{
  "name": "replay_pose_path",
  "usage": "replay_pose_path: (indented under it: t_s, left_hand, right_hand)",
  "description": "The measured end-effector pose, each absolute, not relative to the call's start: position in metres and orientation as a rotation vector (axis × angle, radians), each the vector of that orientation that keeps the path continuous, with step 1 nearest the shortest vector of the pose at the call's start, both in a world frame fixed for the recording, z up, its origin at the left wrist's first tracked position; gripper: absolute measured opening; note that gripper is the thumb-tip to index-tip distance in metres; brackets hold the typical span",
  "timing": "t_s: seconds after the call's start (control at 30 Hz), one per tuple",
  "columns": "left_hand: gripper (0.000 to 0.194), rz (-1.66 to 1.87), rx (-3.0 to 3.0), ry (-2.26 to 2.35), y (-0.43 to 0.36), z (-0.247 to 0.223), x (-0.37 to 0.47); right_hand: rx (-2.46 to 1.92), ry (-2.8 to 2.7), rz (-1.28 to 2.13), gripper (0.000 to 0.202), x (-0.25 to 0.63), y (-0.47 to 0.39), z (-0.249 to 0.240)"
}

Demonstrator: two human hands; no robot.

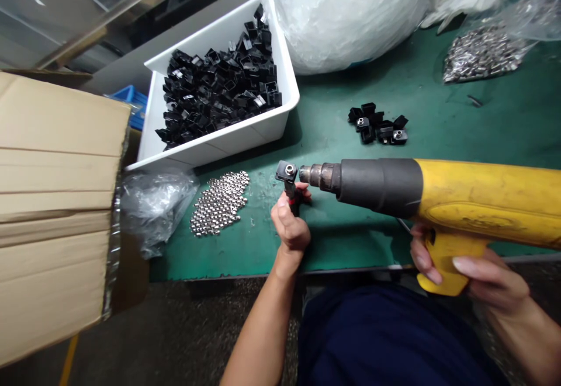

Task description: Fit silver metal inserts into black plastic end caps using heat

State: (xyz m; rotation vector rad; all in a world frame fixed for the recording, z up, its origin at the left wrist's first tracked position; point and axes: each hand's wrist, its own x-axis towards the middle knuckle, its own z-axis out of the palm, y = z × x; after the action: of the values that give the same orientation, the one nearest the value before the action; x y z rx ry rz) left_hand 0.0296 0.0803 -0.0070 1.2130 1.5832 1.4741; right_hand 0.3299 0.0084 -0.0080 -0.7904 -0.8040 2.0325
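Observation:
My left hand [291, 225] is closed around dark pliers [291, 192] with a touch of red on the handles. At the tool's tip sits a small black plastic part [280, 170] with a round metal insert [290, 169] facing up. My right hand [482, 275] grips the yellow handle of a heat gun [464, 199]. The gun's metal nozzle [318, 176] points left, close beside the black part. Most of the pliers' handles are hidden by my left fingers.
A white bin [219, 143] holds many black plastic parts. Metal inserts [221, 202] lie in a patch on the green table [346, 246]. Several black parts [377, 124] lie beyond the gun. Bagged metal pieces [484, 53], a big plastic bag [355, 12] and a cardboard box [56, 211] surround the area.

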Motion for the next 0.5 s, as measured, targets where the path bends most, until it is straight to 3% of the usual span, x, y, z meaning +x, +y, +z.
replay_pose_path:
  t_s: [0.27, 0.5]
  left_hand:
    - [0.058, 1.452, 1.219, 1.607, 0.080, -0.007, 0.030]
    - [0.055, 1.644, 1.088, 1.782, 0.082, -0.013, 0.031]
  right_hand:
    - [-0.789, -0.804, 2.013, 0.048, 0.331, 0.008, -0.009]
    - [-0.975, -0.721, 1.857, 0.040, 0.312, -0.002, 0.010]
